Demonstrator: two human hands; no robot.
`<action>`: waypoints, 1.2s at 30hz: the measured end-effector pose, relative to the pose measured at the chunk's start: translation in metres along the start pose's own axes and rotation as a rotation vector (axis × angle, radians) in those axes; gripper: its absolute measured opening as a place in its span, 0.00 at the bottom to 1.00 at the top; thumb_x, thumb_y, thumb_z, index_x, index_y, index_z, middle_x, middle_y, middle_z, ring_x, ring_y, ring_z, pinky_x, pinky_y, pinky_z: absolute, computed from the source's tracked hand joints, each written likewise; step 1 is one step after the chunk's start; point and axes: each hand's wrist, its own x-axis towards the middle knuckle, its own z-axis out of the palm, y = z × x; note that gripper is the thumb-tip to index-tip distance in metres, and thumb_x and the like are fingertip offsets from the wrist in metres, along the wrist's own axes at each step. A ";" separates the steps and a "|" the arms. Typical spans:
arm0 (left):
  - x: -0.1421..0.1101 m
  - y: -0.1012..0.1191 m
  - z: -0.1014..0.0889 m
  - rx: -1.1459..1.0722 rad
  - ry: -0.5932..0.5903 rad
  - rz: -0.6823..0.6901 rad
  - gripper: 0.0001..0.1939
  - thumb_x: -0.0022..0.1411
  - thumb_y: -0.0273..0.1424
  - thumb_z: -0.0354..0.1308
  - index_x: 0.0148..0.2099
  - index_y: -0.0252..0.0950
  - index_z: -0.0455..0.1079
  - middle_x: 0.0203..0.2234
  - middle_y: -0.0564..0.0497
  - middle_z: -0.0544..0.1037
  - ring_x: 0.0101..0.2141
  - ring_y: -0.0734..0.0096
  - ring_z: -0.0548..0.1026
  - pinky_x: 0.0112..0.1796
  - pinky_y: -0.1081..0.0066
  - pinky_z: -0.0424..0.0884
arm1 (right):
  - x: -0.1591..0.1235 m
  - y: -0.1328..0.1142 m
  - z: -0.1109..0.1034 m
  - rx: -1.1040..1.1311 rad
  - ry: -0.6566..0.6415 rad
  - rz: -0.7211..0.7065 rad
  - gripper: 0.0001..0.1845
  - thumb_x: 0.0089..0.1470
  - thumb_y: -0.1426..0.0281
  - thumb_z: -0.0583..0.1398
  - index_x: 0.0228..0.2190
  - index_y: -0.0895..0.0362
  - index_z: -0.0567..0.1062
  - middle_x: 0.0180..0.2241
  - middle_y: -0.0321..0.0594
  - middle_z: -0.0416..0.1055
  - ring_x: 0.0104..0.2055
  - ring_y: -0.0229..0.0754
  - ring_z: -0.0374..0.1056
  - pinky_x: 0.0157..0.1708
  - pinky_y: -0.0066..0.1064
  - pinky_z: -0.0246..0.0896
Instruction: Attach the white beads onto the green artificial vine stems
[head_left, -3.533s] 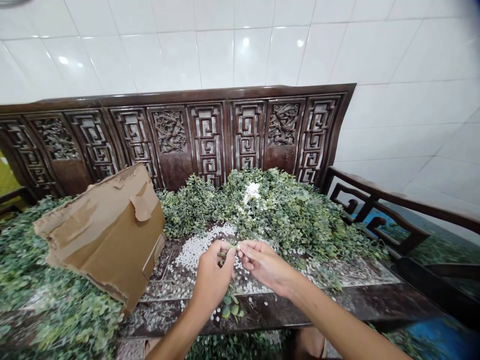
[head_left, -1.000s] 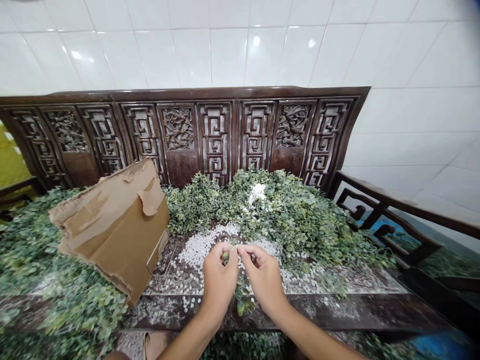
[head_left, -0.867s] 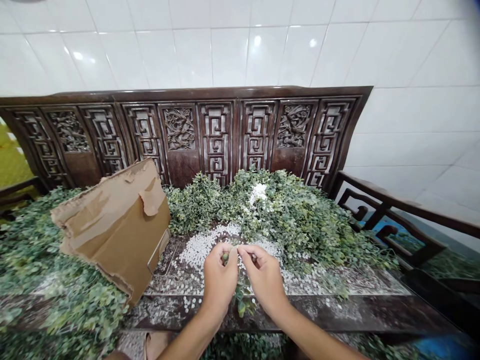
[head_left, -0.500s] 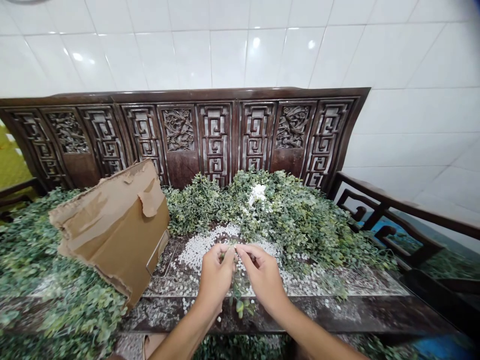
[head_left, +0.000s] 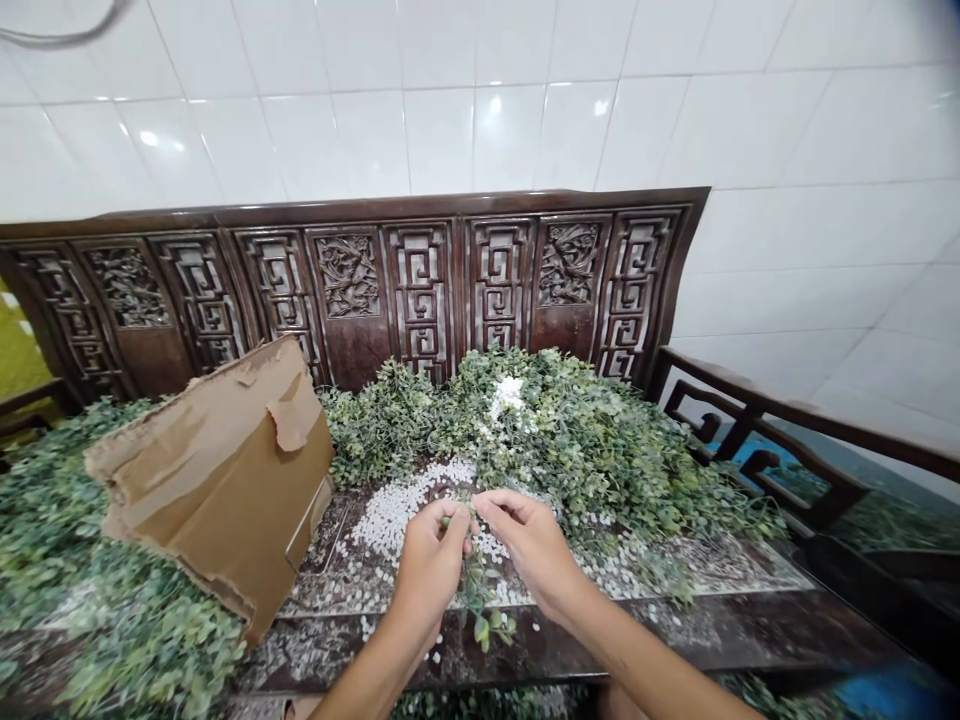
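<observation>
My left hand (head_left: pixel 431 562) and my right hand (head_left: pixel 531 542) meet fingertip to fingertip over the dark bench seat. Both pinch the top of a small green leafy sprig (head_left: pixel 480 600), which hangs down between them. The left hand's fingers wrap the stem; the right hand's thumb and forefinger nip its tip. Just beyond the hands lies a scatter of small white beads (head_left: pixel 390 510) on the seat. A heap of green sprigs (head_left: pixel 585 440) is piled behind them.
A torn cardboard box (head_left: pixel 217 480) lies tilted at the left. More greenery (head_left: pixel 90 580) covers the left of the seat. The carved wooden backrest (head_left: pixel 420 290) stands behind, a wooden armrest (head_left: pixel 757 420) at the right, and a white tiled wall above.
The view has tilted slightly down and left. My hands stay together on the sprig, which hangs a little lower between them than a second ago.
</observation>
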 end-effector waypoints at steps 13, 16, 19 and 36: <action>-0.005 -0.003 0.006 0.011 0.085 0.075 0.15 0.57 0.41 0.56 0.25 0.35 0.67 0.16 0.57 0.64 0.21 0.74 0.61 0.24 0.75 0.56 | -0.005 0.000 0.008 0.134 0.003 0.073 0.16 0.43 0.57 0.69 0.25 0.59 0.80 0.24 0.39 0.73 0.30 0.40 0.65 0.34 0.31 0.60; -0.006 -0.003 0.006 0.015 0.096 0.082 0.15 0.56 0.41 0.57 0.24 0.35 0.68 0.16 0.56 0.64 0.20 0.74 0.61 0.23 0.75 0.56 | -0.006 0.000 0.008 0.069 -0.002 0.050 0.16 0.45 0.57 0.67 0.23 0.59 0.78 0.23 0.37 0.71 0.28 0.40 0.64 0.32 0.31 0.59; -0.006 -0.004 0.005 -0.005 0.082 0.053 0.16 0.55 0.42 0.58 0.23 0.36 0.68 0.15 0.58 0.62 0.19 0.75 0.59 0.22 0.76 0.54 | -0.005 0.001 0.008 0.042 -0.024 0.038 0.17 0.47 0.57 0.66 0.23 0.59 0.77 0.22 0.36 0.70 0.27 0.38 0.62 0.30 0.29 0.57; 0.000 0.015 -0.004 -0.695 0.034 -0.204 0.08 0.51 0.34 0.59 0.26 0.35 0.66 0.21 0.56 0.70 0.21 0.76 0.67 0.26 0.75 0.66 | -0.012 -0.010 0.000 -0.003 -0.179 0.159 0.13 0.53 0.60 0.62 0.28 0.57 0.76 0.23 0.32 0.65 0.21 0.32 0.52 0.21 0.23 0.44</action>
